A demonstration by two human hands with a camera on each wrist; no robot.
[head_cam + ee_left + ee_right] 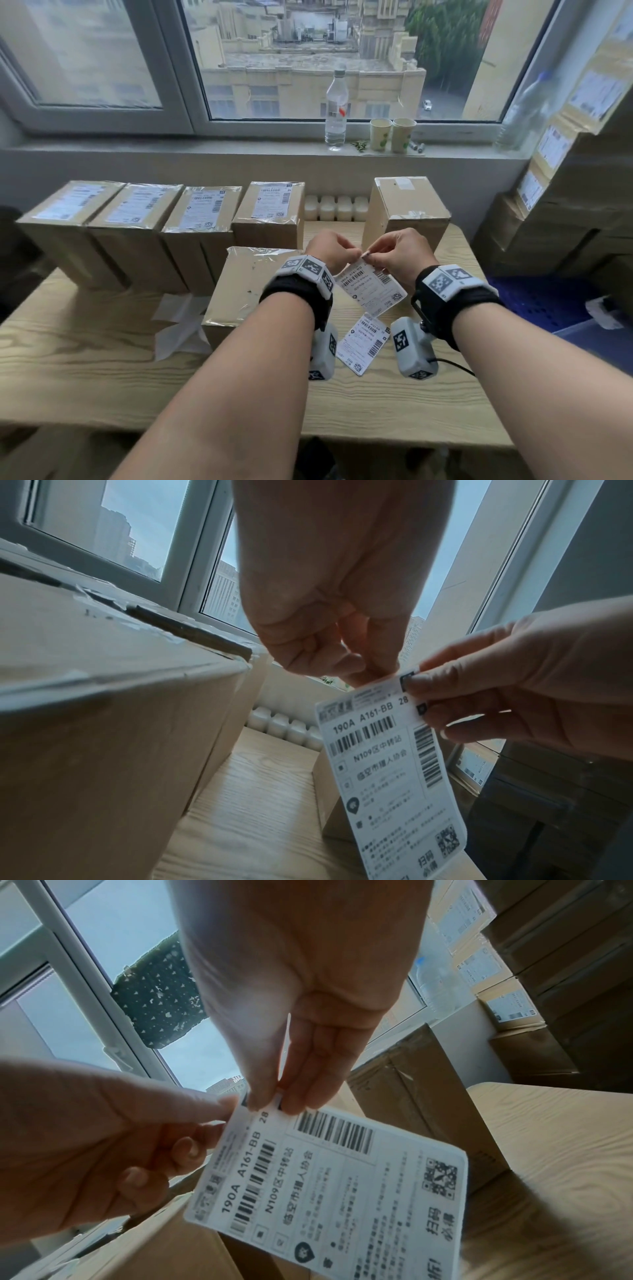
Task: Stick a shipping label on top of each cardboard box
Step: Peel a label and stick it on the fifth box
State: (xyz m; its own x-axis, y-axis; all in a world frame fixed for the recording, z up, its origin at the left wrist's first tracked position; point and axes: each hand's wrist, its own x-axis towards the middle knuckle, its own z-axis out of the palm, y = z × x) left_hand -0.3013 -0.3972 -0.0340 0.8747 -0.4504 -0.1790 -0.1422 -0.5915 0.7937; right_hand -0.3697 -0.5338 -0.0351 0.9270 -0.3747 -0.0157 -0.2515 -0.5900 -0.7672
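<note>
Both hands hold one white shipping label by its top corner, above the wooden table. My left hand pinches the corner from the left, and my right hand pinches it from the right. The label hangs printed side toward me, and in the right wrist view the label shows barcodes. A plain cardboard box with no label lies just left of my left wrist. Another bare box stands upright behind my hands. Several labelled boxes line the back left. A second label lies on the table.
Peeled backing papers lie left of the front box. A water bottle and two paper cups stand on the windowsill. Stacked labelled boxes fill the right side, above a blue crate. Small white bottles line the table's back.
</note>
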